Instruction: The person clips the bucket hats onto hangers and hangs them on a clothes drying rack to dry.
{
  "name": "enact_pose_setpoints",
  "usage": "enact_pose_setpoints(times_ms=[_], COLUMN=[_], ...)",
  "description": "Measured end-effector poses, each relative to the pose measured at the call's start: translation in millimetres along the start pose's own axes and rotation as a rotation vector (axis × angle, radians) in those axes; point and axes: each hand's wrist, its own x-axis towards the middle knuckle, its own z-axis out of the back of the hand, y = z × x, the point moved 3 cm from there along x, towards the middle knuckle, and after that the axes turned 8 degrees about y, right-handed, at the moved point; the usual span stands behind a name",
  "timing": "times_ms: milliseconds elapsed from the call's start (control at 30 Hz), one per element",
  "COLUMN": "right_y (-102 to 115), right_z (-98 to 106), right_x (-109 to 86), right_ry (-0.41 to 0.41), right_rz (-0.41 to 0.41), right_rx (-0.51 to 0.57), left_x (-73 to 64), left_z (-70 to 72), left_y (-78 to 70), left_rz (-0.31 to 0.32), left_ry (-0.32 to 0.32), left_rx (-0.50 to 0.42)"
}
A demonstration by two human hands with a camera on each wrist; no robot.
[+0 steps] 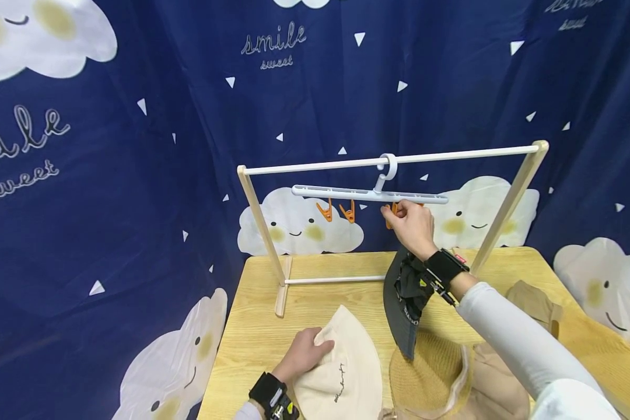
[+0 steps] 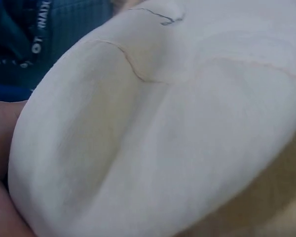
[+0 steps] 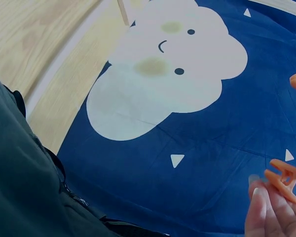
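Note:
My left hand [image 1: 305, 354] grips the edge of a cream bucket hat [image 1: 349, 367] with dark script on it, low over the table; in the left wrist view the cream hat [image 2: 153, 138] covers most of the picture. Up at the white hanger [image 1: 341, 192], my right hand [image 1: 416, 226] pinches an orange clip [image 1: 388, 217]. The right wrist view shows the clip [image 3: 281, 178] between thumb and fingers. Two more orange clips [image 1: 349, 212] dangle from the hanger's left half. Below my right wrist is a dark hat [image 1: 399, 309] with white lettering; my hand and wrist hide its upper end.
The hanger hooks over the top bar [image 1: 315, 166] of a white-and-wood rack standing on a wooden table [image 1: 262, 326]. A tan straw hat [image 1: 425, 373], a beige hat [image 1: 530, 300] and other beige fabric lie at the front right. A blue curtain [image 1: 152, 175] hangs behind.

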Motion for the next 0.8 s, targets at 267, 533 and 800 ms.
enact_pose_setpoints(times_ms=[267, 533, 800], right_y=[2, 0, 2], right_z=[-2, -1, -2], right_x=[0.1, -1.1, -2.5], right_ry=[-0.022, -0.06, -0.048], right_rz=[-0.004, 0.012, -0.009], right_rx=[0.021, 0.022, 0.02], left_x=[7.2, 18.2, 25.8], left_z=[16.8, 34.8, 44.6], left_y=[-23.8, -48.6, -72.1], left_rz=[-0.049, -0.084, -0.083], left_ry=[-0.036, -0.075, -0.108], left_rx=[0.127, 0.252, 0.345])
